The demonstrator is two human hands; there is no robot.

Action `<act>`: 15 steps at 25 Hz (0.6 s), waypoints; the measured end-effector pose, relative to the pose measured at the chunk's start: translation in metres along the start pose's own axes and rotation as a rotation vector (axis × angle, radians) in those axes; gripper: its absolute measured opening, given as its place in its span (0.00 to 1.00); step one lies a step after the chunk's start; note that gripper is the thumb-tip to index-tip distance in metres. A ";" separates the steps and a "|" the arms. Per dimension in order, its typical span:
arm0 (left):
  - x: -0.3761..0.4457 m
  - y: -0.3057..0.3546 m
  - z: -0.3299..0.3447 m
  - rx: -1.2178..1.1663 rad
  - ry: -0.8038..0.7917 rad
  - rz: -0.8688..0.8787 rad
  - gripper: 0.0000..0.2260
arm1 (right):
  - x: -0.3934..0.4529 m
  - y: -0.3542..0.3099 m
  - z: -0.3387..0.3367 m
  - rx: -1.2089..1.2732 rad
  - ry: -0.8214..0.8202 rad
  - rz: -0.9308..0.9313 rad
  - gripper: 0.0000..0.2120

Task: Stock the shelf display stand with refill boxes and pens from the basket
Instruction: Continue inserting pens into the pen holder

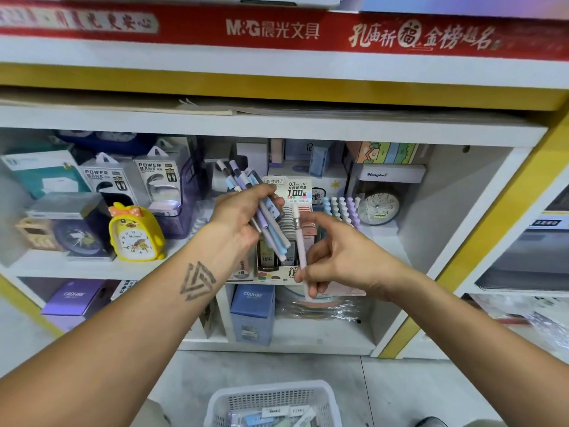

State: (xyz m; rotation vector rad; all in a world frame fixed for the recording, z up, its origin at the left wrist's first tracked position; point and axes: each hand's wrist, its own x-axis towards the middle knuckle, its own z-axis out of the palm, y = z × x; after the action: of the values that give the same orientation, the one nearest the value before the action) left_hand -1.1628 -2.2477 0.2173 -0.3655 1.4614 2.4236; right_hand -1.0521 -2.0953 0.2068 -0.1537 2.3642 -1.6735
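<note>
- The left hand is raised in front of the shelf, its fingers clamped round a bundle of pens in blue, lilac and white that fans out above and below the fist.
- The right hand pinches a single pink-white pen between thumb and fingers, nearly upright, just beside the lower ends of the bundle.
- Behind both hands stands the display stand on the middle shelf, its card printed "0.7 HB 100"; rows of refill boxes fill it, though the hands hide much of them.
- More pens stand capped-end up at the stand's right side, beside a round clock.
- A yellow duck alarm clock sits well to the left on the same shelf.
- The white basket rests on the floor below, with what look like small boxes inside.
</note>
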 end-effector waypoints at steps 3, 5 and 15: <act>0.002 0.001 -0.005 0.004 -0.022 -0.003 0.04 | -0.001 0.000 -0.010 0.069 0.015 -0.017 0.56; 0.000 -0.003 -0.005 0.025 -0.045 -0.020 0.06 | -0.004 0.002 -0.018 0.103 0.028 -0.028 0.56; -0.016 -0.021 0.013 0.100 -0.133 -0.084 0.07 | -0.023 0.007 -0.065 0.145 0.297 -0.099 0.47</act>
State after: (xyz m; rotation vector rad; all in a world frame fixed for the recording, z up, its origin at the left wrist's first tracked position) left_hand -1.1410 -2.2288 0.2120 -0.2344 1.4715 2.2536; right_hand -1.0458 -2.0289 0.2240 0.0061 2.4621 -2.0328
